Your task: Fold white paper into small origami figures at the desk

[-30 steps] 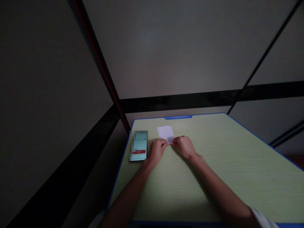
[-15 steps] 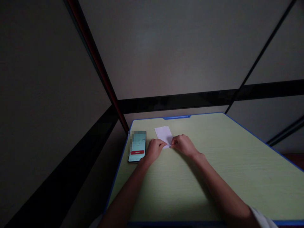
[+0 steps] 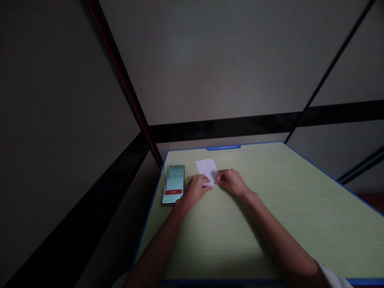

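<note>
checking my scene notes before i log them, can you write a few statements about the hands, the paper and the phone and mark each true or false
1. The left hand and the right hand both touch the near edge of the small white sheet of paper. True.
2. The paper rests on the pale green table with a blue rim. True.
3. The dark-framed rectangular smartphone lies to the right of the right hand. False: the smartphone lies left of the left hand, by the table's left edge.
4. The smartphone's screen is dark. False: it is lit and shows a red bar.
</note>
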A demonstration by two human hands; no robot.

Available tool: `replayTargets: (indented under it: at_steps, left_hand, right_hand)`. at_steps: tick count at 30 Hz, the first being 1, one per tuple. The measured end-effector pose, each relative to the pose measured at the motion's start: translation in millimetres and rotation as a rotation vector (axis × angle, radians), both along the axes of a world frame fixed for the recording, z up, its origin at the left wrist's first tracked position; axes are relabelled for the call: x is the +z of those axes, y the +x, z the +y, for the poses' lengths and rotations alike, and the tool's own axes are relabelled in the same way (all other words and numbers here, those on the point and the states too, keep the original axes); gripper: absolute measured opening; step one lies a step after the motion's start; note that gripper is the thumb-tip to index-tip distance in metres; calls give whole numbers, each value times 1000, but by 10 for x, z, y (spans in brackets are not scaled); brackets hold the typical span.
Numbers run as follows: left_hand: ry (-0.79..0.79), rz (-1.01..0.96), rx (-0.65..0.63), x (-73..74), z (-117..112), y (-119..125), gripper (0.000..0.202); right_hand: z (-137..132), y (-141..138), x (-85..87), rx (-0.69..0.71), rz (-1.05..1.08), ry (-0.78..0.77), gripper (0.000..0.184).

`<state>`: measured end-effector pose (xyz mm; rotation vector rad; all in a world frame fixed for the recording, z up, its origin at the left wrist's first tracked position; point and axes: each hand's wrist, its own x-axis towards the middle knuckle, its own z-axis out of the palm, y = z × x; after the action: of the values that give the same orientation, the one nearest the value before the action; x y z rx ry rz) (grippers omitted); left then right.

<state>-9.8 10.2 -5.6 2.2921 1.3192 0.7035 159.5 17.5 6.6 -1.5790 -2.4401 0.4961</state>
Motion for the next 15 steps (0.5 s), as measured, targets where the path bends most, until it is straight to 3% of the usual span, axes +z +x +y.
replayTargets:
  at_steps: [8, 15]
  left_hand:
    - [-24, -40, 10, 14, -37, -34, 15]
    - [-88, -220, 215, -73, -27, -20, 18]
  right_hand:
    - [-17, -49, -54, 25, 52, 23, 27]
    - [-18, -168, -86, 89, 71, 77, 27]
